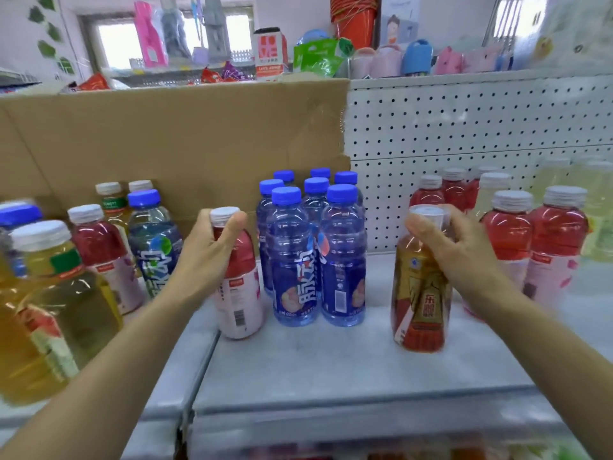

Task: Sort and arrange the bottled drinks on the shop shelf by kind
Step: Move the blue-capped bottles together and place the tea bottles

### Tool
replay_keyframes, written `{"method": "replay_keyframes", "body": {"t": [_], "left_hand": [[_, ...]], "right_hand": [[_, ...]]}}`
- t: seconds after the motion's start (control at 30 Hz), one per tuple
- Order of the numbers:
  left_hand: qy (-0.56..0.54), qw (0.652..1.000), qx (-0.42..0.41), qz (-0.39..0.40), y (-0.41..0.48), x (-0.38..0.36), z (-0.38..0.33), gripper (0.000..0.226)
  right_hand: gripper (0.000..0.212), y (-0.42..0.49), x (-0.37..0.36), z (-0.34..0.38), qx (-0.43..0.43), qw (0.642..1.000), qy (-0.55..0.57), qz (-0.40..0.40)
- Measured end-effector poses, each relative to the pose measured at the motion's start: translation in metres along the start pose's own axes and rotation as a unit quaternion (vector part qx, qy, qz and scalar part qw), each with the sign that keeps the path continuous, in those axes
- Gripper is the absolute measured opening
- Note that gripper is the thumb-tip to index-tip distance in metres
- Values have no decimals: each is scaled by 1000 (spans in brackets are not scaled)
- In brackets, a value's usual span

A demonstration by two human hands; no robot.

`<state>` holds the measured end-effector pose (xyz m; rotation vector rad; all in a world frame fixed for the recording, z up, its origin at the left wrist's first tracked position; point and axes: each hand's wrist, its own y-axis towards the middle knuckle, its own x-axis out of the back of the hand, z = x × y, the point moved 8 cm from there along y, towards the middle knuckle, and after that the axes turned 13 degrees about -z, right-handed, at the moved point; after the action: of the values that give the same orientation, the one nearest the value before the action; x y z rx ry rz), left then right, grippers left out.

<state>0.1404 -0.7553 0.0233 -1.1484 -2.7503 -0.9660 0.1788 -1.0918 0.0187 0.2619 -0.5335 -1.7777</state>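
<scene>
L hand (212,250) wrapped round neck of red bottle (238,293), centre-left of frame. R hand (444,247) gripping top of gold-label bottle (419,293), centre-right. Advise: lift clear of blue group (308,254), keep upright, set red w/ red row (530,244) at right.

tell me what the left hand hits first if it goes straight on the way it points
Probably the group of blue-capped bottles: the left hand, holding a red drink bottle, points forward and rightward, and they stand just beyond it. Depth is unclear; it could instead reach the cardboard.
</scene>
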Motion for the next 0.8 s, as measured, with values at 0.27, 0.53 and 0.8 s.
{"method": "replay_keyframes", "body": {"t": [0.27, 0.53, 0.8], "left_hand": [[-121, 987, 90, 50, -46, 2, 4, 43], [-138, 978, 131, 86, -77, -6, 27, 67], [-193, 963, 98, 162, -123, -49, -20, 62]], "right_hand": [[68, -31, 1, -35, -71, 997, -22, 11], [63, -49, -2, -33, -75, 997, -10, -19], [60, -57, 35, -14, -36, 997, 23, -61]]}}
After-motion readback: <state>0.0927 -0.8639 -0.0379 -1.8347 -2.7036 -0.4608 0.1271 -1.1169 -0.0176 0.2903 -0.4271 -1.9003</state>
